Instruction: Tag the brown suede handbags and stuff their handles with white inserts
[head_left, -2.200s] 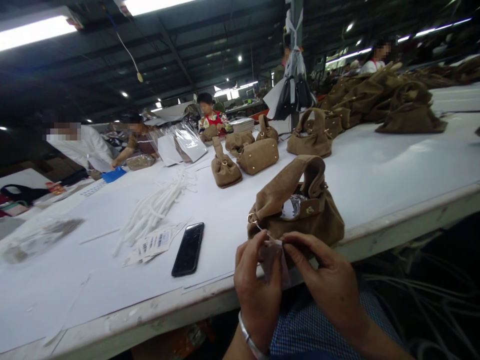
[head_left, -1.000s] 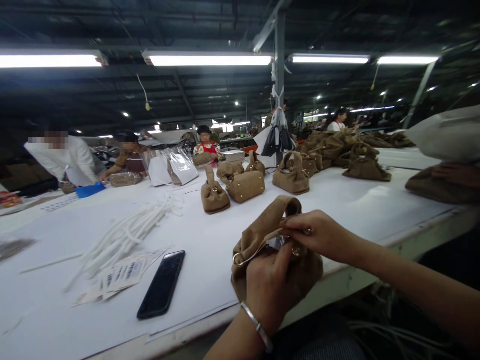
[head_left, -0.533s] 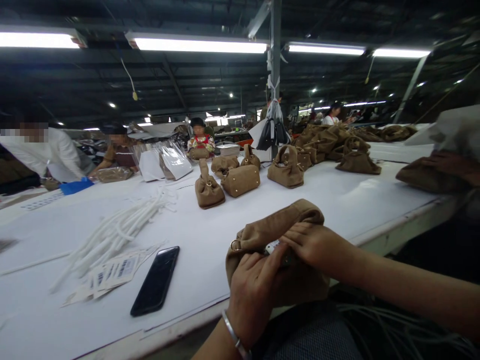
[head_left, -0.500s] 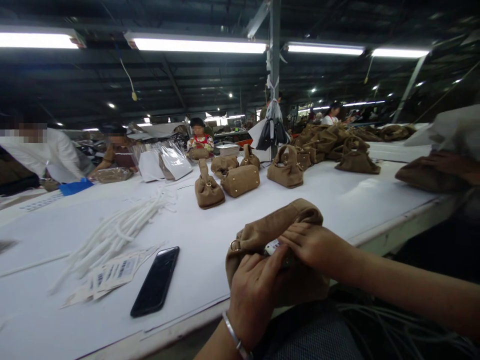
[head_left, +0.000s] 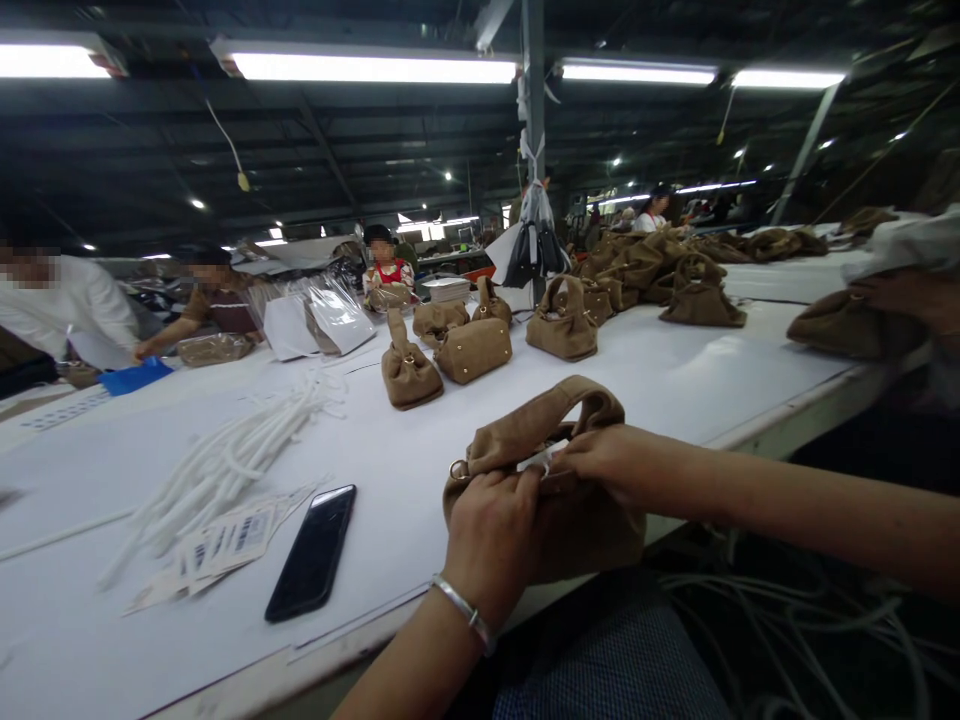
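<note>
A small brown suede handbag (head_left: pixel 577 525) with a curved handle and a gold ring sits at the near edge of the white table (head_left: pixel 750 370). My left hand (head_left: pixel 491 535), with a silver bangle on the wrist, grips the bag's front near the ring. My right hand (head_left: pixel 604 462) pinches the bag's opening, where a bit of white paper shows between the fingers. Both hands are closed on the bag.
A black phone (head_left: pixel 311 552) lies left of the bag, beside barcode tags (head_left: pixel 217 545) and a heap of white cords (head_left: pixel 225 460). More brown bags (head_left: pixel 472 345) stand mid-table and pile up at the back right (head_left: pixel 660 265). Other people work along the far left side; another hand holds a bag at far right (head_left: pixel 855 325).
Earlier my hands held a small tag just below the bag. Since then both have come up to the bag's opening and closed on it; the view lifted and shifted slightly.
</note>
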